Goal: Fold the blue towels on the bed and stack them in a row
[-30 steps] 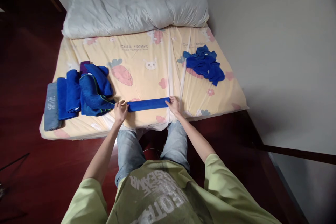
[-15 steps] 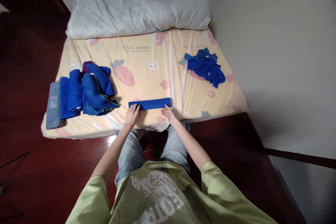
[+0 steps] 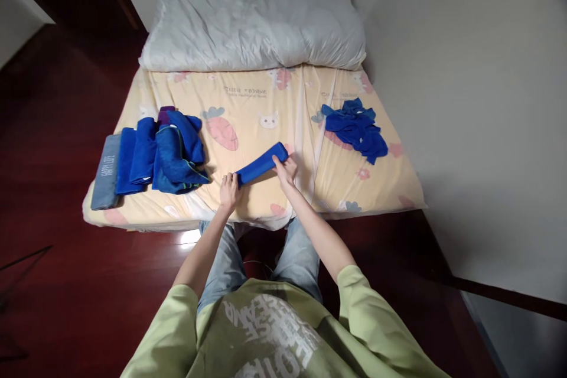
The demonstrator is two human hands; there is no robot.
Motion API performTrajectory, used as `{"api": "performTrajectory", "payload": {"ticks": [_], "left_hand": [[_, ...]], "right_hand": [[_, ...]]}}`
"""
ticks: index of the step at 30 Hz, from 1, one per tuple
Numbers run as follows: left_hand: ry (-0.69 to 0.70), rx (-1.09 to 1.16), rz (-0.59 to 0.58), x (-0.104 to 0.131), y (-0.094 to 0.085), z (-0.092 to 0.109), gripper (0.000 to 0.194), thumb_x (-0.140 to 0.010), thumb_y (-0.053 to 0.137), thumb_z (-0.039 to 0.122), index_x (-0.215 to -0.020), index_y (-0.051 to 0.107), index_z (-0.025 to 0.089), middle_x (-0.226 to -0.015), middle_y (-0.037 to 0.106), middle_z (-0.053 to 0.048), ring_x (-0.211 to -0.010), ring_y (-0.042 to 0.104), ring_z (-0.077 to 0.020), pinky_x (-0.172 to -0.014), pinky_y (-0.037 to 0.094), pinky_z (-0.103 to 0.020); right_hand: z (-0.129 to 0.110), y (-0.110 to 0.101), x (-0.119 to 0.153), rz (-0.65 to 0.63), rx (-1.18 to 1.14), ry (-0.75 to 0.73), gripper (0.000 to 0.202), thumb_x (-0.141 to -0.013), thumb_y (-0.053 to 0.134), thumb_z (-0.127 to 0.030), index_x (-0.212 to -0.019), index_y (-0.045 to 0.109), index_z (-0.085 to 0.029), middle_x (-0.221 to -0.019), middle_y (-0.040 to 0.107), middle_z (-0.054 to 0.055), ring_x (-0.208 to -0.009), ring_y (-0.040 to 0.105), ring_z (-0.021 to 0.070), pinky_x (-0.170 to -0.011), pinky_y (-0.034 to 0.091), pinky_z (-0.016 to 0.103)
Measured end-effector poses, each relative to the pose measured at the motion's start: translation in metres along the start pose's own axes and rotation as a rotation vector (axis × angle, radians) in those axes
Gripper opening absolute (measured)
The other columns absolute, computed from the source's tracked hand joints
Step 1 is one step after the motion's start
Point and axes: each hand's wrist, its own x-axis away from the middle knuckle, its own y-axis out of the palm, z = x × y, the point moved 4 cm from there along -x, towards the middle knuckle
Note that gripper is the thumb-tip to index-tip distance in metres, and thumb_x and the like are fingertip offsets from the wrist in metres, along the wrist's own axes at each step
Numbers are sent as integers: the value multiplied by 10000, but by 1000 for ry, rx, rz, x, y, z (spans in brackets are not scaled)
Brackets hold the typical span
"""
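On cartoon-print bed (image 3: 248, 112), pillow (image 3: 257, 18) against wall (image 3: 465, 100).

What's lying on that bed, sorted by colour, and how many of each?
Blue cloth items: 3 groups: the folded strip held by the left hand and right hand, the stack at left (pieces too overlapped to count), the loose heap.
Grey folded cloth: 1
Purple cloth: 1, mostly hidden
Pale duvet: 1
Total: 6
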Motion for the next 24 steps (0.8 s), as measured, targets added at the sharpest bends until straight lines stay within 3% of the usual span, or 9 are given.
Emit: {"api": "performTrajectory", "payload": {"ticks": [5, 9, 12, 16, 24], "left_hand": [[-329, 269, 272, -24, -17, -6, 336, -788, 685, 312, -1059, 534, 184, -1055, 602, -151, -998, 617, -325, -881, 529, -475], [-542, 383, 429, -49, -31, -15, 324, -776, 653, 263, -1046, 482, 207, -1052, 603, -111, -968, 618, -270, -895, 518, -428], [-586, 371, 481, -62, -41, -29, 291, -792, 631, 255, -1027, 470, 195, -1092, 595, -134, -1024, 604, -272, -951, 489, -425], [-595, 350, 504, -69, -46, -50, 227, -824, 585, 243, -1004, 465, 174, -1084, 587, -146, -1053, 597, -262, -978, 467, -412], [-678, 386, 492, -64, -30, -73, 325, -744, 684, 245, -985, 467, 221, -996, 590, -70, -865, 635, -250, -863, 517, -371]], "right_hand": [[-88, 86, 14, -275, 113, -483, 361, -815, 774, -517, -901, 650, -189, -817, 721, 15, -800, 741, 191, -775, 636, 334], [-128, 143, 41, -502, 139, -605, 349, -868, 736, -528, -988, 670, -206, -881, 726, 3, -895, 748, 185, -863, 624, 332], [-136, 170, 53, -578, 162, -626, 331, -886, 723, -511, -1011, 681, -207, -898, 728, -1, -906, 746, 179, -899, 622, 354], [-133, 191, 55, -569, 234, -664, 329, -900, 702, -500, -980, 689, -181, -898, 723, 12, -862, 742, 167, -880, 623, 360], [-113, 209, 47, -562, 426, -668, 281, -909, 731, -439, -1064, 696, -207, -993, 771, 43, -829, 751, 170, -833, 630, 284]]}}
